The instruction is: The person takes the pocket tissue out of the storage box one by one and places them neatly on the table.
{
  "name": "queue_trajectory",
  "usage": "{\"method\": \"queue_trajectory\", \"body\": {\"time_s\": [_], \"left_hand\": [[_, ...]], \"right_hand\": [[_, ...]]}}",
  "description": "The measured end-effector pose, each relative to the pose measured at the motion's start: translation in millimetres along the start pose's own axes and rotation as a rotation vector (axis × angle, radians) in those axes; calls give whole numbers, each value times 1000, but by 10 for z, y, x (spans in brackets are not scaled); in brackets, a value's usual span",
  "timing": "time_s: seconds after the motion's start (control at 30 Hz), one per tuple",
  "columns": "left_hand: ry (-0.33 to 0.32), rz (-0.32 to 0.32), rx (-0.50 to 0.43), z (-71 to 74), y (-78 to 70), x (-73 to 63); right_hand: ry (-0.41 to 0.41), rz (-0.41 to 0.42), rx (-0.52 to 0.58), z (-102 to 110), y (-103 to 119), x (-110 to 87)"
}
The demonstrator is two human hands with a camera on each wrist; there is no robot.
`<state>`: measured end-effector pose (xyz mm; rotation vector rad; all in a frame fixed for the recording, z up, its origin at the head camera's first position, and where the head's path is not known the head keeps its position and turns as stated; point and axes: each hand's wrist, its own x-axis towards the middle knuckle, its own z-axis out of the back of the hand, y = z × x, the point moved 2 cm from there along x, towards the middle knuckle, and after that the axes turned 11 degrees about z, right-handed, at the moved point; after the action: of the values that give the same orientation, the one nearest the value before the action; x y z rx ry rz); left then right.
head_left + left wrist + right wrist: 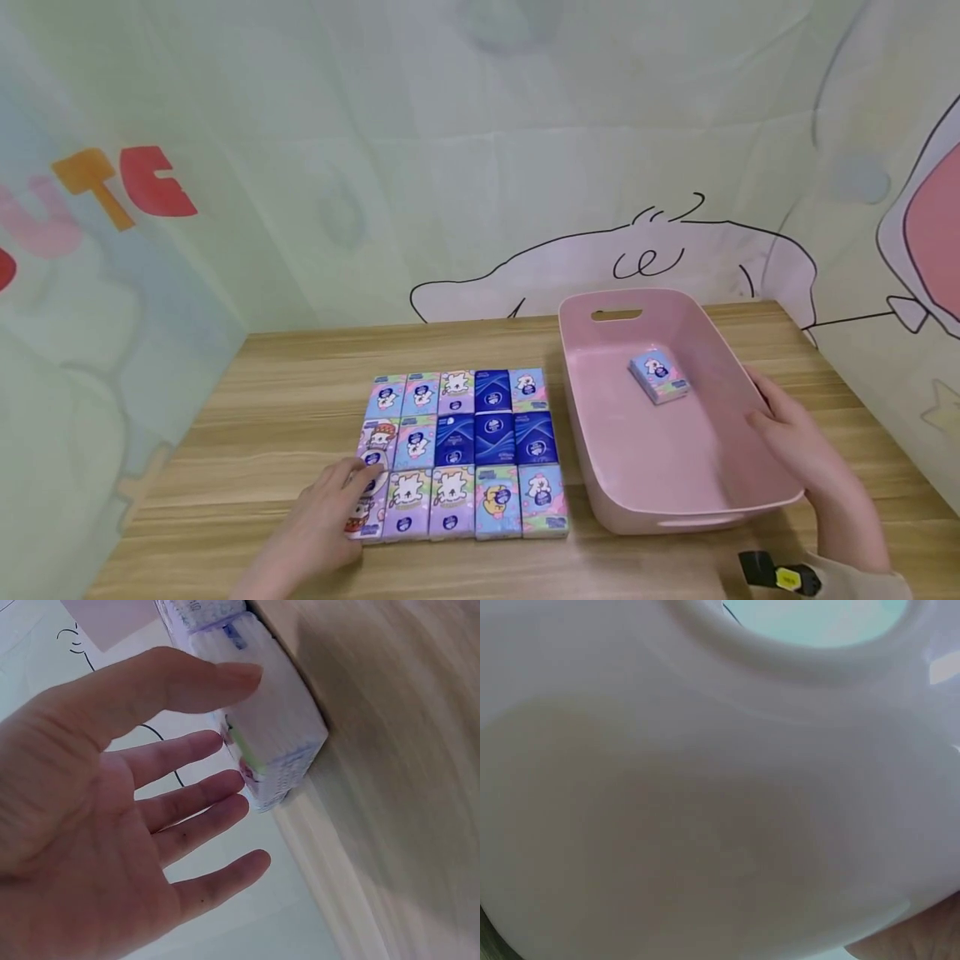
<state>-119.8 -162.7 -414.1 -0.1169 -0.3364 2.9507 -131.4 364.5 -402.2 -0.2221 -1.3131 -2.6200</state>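
Several small tissue packs [453,492], some dark blue and some with cartoon prints, lie side by side in three rows on the table. My left hand [322,508] is at the front left corner of this block, partly covering the purple-printed pack [366,522] there. In the left wrist view its fingers are spread and fairly straight, with the thumb over the end of a pack [289,712]. To the right stands a pink plastic bin [675,467] with one light blue tissue pack [658,375] inside. My right hand [806,454] holds the bin's right rim, thumb on the inner side.
The wood-grain table [285,400] runs back to a cartoon-printed cloth backdrop [337,208]. A handle slot [617,316] pierces the bin's far wall. On the right wrist is a dark strap with a yellow tag [787,579].
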Motion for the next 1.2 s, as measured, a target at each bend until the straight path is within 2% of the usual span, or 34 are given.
{"method": "queue_trajectory", "body": {"time_s": [0.27,0.43,0.53,0.73,0.93,1.2], "left_hand": [[38,14,-19,45,-56,19],[39,-40,-31,164,-226,82],[49,-92,-54,302,-410,172],[63,-295,-103,585,-786,429],[129,-379,-130,802,-1158,721],[176,-513,-186,959,-1828,1128]], "right_hand": [[-2,-5,0,-3,10,1],[0,-8,-7,-5,16,2],[0,-12,-14,3,30,2],[20,-42,7,-9,56,1],[32,-66,15,-24,71,8],[26,-55,6,-16,82,14]]}}
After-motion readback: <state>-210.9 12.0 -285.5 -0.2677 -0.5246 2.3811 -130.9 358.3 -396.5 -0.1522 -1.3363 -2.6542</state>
